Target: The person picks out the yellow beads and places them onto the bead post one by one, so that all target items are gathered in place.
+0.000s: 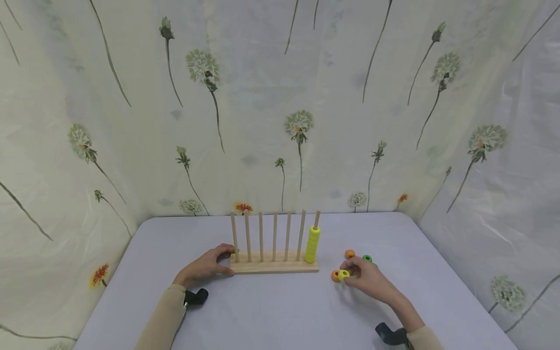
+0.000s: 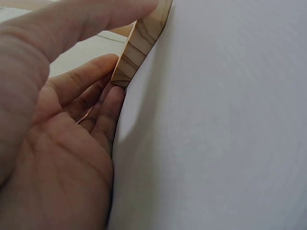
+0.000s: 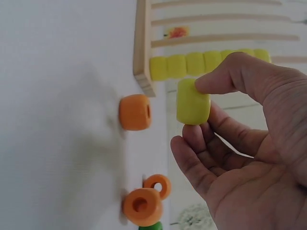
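Observation:
A wooden peg stand [image 1: 273,268] with a row of upright pegs sits on the table. Its rightmost peg carries a stack of yellow beads [image 1: 312,245], the tip of the peg showing above. My left hand [image 1: 204,266] grips the left end of the stand's base, thumb in front and fingers behind. To the right of the stand, my right hand [image 1: 369,278] pinches a yellow bead [image 3: 193,102] between thumb and fingers. In the right wrist view this bead is held off the table, near an orange bead [image 3: 135,112] lying below it.
Beyond my right hand lie another orange bead [image 1: 349,253] and a green bead [image 1: 367,258], partly hidden by the hand in the head view. A pale cloth covers the table [image 1: 262,316]. Dandelion-printed curtain [image 1: 249,107] hangs behind and at both sides.

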Demonstrator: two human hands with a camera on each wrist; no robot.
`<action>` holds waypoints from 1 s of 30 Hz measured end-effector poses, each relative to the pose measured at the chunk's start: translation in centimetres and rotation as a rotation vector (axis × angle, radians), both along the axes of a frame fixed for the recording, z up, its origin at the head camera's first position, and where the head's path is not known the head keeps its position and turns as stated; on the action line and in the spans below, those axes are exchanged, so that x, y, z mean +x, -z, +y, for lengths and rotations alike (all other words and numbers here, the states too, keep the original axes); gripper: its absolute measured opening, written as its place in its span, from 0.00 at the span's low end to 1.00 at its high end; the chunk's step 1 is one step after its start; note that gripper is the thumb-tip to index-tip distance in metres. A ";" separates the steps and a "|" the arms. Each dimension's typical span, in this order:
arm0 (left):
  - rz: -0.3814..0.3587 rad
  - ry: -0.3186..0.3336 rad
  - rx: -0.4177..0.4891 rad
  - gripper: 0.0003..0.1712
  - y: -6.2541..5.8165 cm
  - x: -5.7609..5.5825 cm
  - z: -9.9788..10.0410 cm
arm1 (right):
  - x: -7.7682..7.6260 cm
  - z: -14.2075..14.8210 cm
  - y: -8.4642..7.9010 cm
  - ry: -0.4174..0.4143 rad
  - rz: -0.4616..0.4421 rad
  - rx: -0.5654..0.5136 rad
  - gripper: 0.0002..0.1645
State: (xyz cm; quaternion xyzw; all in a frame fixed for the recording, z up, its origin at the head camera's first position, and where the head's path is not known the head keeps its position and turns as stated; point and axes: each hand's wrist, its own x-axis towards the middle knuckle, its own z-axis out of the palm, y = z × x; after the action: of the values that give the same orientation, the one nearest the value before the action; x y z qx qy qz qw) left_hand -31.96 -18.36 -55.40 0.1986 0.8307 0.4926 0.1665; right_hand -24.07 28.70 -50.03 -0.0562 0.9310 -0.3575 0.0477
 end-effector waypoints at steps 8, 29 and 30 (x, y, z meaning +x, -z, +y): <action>0.007 0.010 0.001 0.39 -0.1 0.0 -0.1 | -0.2 0.0 -1.8 -0.040 0.056 -0.002 0.18; 0.002 -0.002 -0.014 0.40 0.0 0.0 -0.1 | -1.9 -0.6 -5.5 -0.056 0.128 -0.058 0.19; 0.002 -0.003 -0.014 0.40 -0.1 0.0 -0.1 | -2.0 -0.7 -5.7 -0.053 0.130 -0.063 0.19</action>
State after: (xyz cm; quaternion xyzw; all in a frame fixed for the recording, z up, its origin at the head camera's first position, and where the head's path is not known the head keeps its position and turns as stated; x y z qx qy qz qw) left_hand -31.98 -18.46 -55.35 0.1968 0.8345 0.4869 0.1664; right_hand -26.12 28.02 -44.32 -0.1055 0.9186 -0.3809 -0.0050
